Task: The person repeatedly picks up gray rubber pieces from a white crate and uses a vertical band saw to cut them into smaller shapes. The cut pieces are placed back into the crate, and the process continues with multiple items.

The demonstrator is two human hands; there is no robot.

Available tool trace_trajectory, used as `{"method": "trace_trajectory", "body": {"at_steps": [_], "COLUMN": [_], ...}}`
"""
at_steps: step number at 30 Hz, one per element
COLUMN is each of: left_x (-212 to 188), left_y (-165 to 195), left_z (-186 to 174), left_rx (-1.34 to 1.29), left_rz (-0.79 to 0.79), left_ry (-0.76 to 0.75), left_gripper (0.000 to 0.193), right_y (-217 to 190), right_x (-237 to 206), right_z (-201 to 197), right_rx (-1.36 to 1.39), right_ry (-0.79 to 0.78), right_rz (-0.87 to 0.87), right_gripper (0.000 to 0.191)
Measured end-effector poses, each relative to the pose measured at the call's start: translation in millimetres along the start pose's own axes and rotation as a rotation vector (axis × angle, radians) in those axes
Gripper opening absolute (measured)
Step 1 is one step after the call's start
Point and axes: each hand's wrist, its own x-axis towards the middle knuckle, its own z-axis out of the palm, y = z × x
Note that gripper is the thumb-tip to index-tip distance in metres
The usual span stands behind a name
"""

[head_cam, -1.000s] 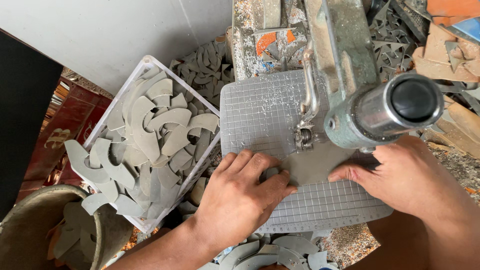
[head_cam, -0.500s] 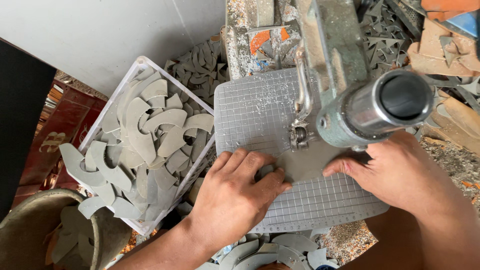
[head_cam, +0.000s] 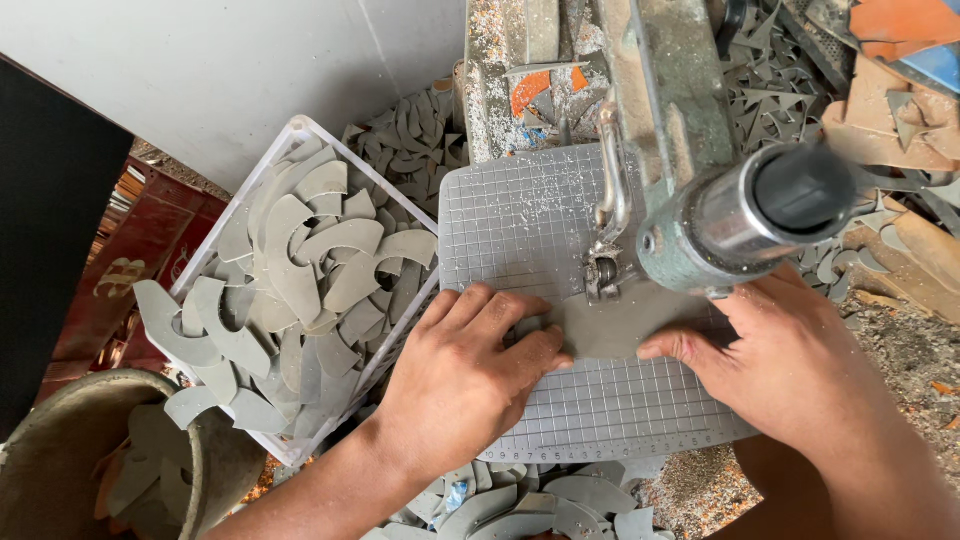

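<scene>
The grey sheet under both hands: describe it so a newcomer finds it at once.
Start at the gridded grey cutting table beneath the green machine. The grey sheet lies flat between the left hand and right hand, unlike the curved offcuts heaped in the crate.

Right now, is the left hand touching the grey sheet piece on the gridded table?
Touching. The head view shows the left hand pressing flat on the grey sheet piece.

— Where are you looking from?
— Your one camera sits on your head; it faces steeply down onto the gridded saw table (head_cam: 520, 215), close above it; the machine's arm (head_cam: 690, 130) rises almost to the lens.
— What frames your view?
— Your left hand (head_cam: 465, 375) and right hand (head_cam: 790, 350) enter from below; no second view shares it.
</scene>
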Motion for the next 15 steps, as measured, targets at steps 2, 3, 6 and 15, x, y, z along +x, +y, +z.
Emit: {"method": "trace_trajectory", "body": {"at_steps": [2, 3, 6, 15], "left_x": [0.4, 0.5, 1.1, 4.1], "left_y": [-2.2, -3.2, -6.3, -12.8], "left_z": [-0.3, -0.4, -1.1, -4.4], "left_rx": [-0.003, 0.001, 0.006, 0.001], "left_rz": [0.007, 0.005, 0.0, 0.003], "left_ry": [0.007, 0.007, 0.002, -0.021], "left_gripper": [0.013, 0.013, 0.013, 0.014], "right_y": [-0.9, -1.5, -4.3, -14.8], "right_x": [-1.2, -1.1, -2.9, -6.4], "right_z": [0.8, 1.6, 2.0, 3.0], "right_rx": [-0.005, 0.008, 0.021, 0.024], "right_ry": [0.056, 0.089, 0.129, 0.172], "right_rz": [-0.053, -0.104, -0.149, -0.158], "right_gripper": [0.057, 0.058, 0.06, 0.054]}}
